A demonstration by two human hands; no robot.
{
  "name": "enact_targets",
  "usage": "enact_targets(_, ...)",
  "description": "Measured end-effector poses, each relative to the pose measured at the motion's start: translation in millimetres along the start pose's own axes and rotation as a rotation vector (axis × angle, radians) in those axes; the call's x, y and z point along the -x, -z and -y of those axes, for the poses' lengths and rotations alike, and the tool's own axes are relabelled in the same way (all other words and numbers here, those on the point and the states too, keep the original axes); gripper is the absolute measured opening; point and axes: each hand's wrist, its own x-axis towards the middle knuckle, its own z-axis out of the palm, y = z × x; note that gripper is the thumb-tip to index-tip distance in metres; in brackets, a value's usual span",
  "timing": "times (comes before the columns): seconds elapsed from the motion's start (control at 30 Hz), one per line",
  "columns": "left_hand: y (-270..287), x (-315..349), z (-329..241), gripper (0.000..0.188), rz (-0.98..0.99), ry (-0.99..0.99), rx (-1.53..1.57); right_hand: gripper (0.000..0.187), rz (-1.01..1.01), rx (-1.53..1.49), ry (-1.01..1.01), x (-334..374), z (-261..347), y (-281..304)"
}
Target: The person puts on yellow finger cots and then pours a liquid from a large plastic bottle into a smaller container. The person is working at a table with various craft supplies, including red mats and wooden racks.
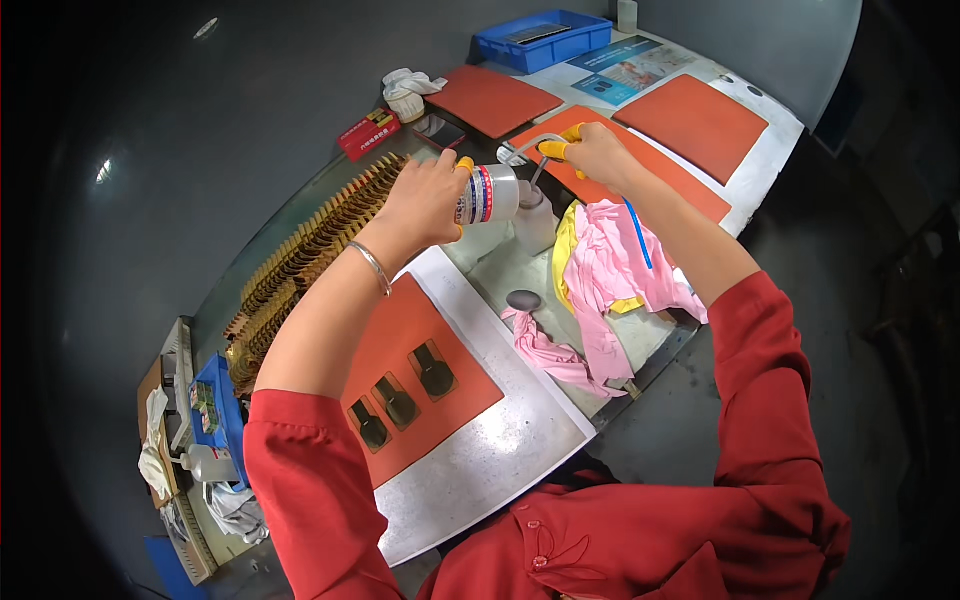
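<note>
My left hand (428,195), with yellow finger covers, is closed around a translucent bottle (488,194) with a coloured label. It is tipped nearly sideways, its mouth toward the top of a second, upright white squeeze bottle (536,228). Whether liquid is flowing I cannot tell. Above and right of that, my right hand (592,155), also with yellow finger covers, pinches a bent nozzle tube (530,146), whose lower end hangs close to the upright bottle's neck. Crumpled pink cloth (620,262) over yellow cloth (563,262) lies to the right of the bottles, with a dark round disc (523,300) nearer me.
Three dark flat pieces (397,400) lie on an orange mat (455,360) near me. A long row of brown upright pieces (310,235) stands at left. Farther back are a red box (368,134), orange mats (495,100) and a blue tray (560,52). Another blue bin (232,420) sits far left.
</note>
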Motion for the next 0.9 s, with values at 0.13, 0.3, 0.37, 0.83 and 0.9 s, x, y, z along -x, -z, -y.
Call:
enact_targets(0.13, 4.5, -1.0, -1.3, 0.052, 0.02, 0.0, -0.017, 0.041, 0.001, 0.001, -0.013, -2.0, -0.3, -1.0)
enact_targets(0.3, 6.4, -3.4, -3.5, 0.05, 0.019, -0.005, -0.03, 0.042, -0.007, 0.005, 0.008, -10.0, -11.6, -1.7)
enact_targets(0.37, 9.8, -3.0, -4.8, 0.05, 0.045, 0.012, -0.035, 0.041, -0.005, -0.015, 0.004, -4.8, -4.6, -2.0)
enact_targets(0.83, 15.6, -10.0, -9.9, 0.053, 0.064, -0.015, -0.1, 0.045, 0.054, 0.065, -0.033, 4.1, 9.6, 6.8)
enact_targets(0.9, 16.2, -10.1, -10.1, 0.051, 0.051, -0.022, -0.098, 0.046, 0.052, 0.059, -0.011, 2.0, 7.4, 7.4)
